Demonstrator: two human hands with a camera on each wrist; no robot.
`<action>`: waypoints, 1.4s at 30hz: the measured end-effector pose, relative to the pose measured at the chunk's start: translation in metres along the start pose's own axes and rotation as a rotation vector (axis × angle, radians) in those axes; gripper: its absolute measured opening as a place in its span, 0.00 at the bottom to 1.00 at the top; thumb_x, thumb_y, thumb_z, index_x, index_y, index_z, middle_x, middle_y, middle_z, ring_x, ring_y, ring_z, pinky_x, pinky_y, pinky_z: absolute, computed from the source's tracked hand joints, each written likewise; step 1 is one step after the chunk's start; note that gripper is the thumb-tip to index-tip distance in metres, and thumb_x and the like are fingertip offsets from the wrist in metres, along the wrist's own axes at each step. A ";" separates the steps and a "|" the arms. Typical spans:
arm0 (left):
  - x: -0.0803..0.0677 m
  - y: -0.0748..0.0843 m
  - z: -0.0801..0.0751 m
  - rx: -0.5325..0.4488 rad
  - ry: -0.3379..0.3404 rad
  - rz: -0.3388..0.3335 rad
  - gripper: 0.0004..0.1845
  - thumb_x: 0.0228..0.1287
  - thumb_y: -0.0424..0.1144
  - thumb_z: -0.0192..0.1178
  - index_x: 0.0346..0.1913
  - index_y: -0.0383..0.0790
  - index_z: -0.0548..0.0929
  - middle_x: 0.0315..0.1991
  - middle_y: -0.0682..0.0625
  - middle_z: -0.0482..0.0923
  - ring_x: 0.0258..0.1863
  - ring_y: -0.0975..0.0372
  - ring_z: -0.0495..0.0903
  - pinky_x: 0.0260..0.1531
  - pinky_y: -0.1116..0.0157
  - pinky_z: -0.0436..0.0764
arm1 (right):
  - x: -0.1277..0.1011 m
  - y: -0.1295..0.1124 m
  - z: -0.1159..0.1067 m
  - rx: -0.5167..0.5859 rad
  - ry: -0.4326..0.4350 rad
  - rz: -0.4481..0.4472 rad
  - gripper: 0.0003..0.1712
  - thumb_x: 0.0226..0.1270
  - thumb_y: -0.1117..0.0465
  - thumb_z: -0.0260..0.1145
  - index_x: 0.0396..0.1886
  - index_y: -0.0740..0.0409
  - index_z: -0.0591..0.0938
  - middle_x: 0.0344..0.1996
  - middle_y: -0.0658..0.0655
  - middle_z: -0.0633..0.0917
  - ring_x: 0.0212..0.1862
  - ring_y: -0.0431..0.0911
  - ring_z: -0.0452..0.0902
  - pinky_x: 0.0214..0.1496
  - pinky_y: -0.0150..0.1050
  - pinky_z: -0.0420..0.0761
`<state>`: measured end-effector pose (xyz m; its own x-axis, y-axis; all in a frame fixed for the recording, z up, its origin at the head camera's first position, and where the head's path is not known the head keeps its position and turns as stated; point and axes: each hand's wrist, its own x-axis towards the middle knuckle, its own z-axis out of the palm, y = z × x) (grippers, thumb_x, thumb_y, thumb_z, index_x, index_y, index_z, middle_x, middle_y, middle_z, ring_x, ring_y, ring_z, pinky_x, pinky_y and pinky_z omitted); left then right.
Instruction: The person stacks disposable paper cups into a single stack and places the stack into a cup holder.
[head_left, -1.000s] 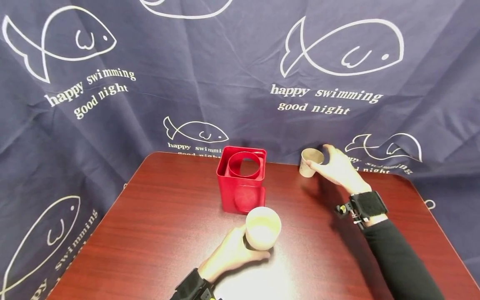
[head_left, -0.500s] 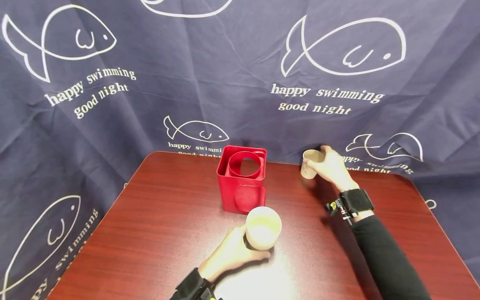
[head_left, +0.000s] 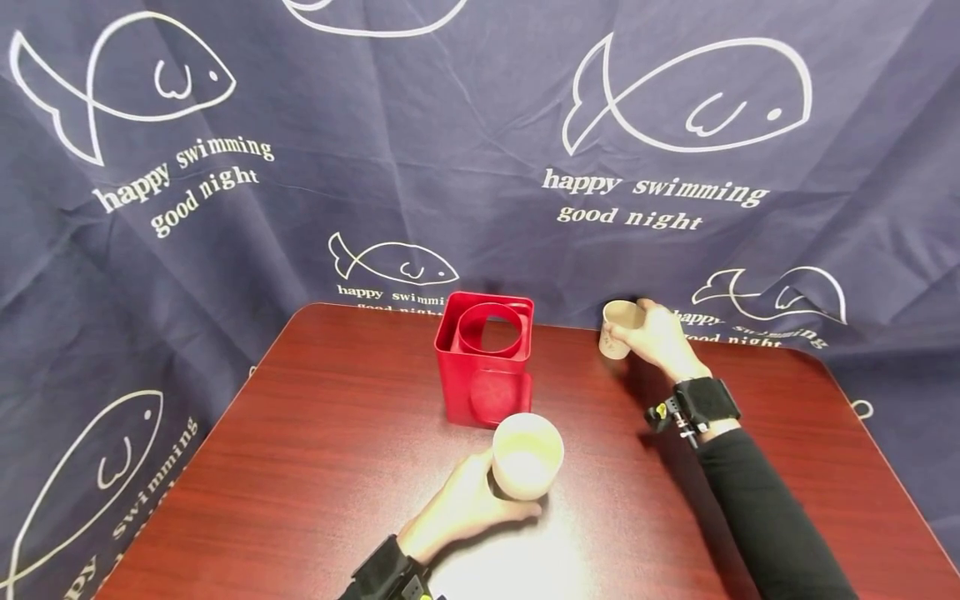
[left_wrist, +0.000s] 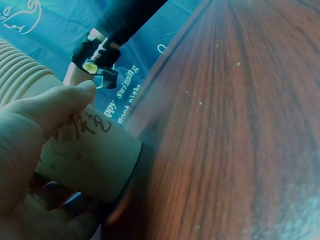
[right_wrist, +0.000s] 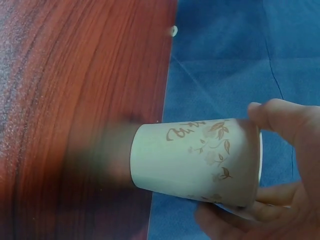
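My left hand (head_left: 461,508) grips a cream paper cup (head_left: 527,456) that stands upright near the front middle of the dark red table (head_left: 315,450); the left wrist view shows its thumb (left_wrist: 47,107) across the cup's printed wall (left_wrist: 90,160). At the table's far right edge my right hand (head_left: 658,337) is curled round a smaller paper cup (head_left: 617,327) with a leaf print (right_wrist: 197,157), fingers (right_wrist: 280,117) wrapped on its rim. A red square holder (head_left: 485,357) with a round opening stands between the two cups.
A navy cloth with white fish drawings (head_left: 690,92) hangs behind and around the table. The table's far edge (right_wrist: 167,75) runs right beside the small cup. Bare wood lies to the left of the red holder.
My right hand has closed in round the small cup, its fingers going from spread beside it to wrapped on it. The left hand and its cup have stayed put.
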<state>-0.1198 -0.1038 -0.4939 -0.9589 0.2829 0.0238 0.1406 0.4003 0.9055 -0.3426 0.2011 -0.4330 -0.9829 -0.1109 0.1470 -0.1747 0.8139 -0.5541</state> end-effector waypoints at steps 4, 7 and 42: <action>-0.001 0.001 -0.001 0.008 0.002 -0.010 0.33 0.46 0.58 0.81 0.57 0.59 0.81 0.43 0.65 0.86 0.43 0.71 0.84 0.52 0.64 0.82 | 0.001 -0.002 -0.003 -0.011 -0.037 0.017 0.50 0.65 0.44 0.69 0.69 0.80 0.67 0.62 0.82 0.75 0.63 0.72 0.73 0.68 0.63 0.72; -0.001 0.001 -0.001 0.001 0.001 -0.002 0.33 0.46 0.57 0.82 0.57 0.59 0.81 0.43 0.65 0.86 0.43 0.71 0.84 0.53 0.63 0.82 | 0.002 -0.004 -0.004 -0.015 -0.060 0.020 0.49 0.65 0.44 0.69 0.69 0.80 0.66 0.61 0.81 0.76 0.62 0.72 0.74 0.66 0.63 0.73; 0.000 0.002 0.000 -0.005 0.002 -0.002 0.34 0.45 0.57 0.82 0.58 0.59 0.81 0.44 0.65 0.86 0.44 0.71 0.84 0.53 0.64 0.82 | -0.069 -0.030 -0.035 -0.051 -0.066 -0.192 0.43 0.58 0.48 0.74 0.63 0.74 0.75 0.52 0.73 0.84 0.48 0.61 0.81 0.49 0.53 0.80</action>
<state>-0.1193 -0.1035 -0.4921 -0.9598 0.2799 0.0225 0.1369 0.3962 0.9079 -0.2676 0.2047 -0.3975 -0.9339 -0.3024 0.1905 -0.3573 0.8020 -0.4787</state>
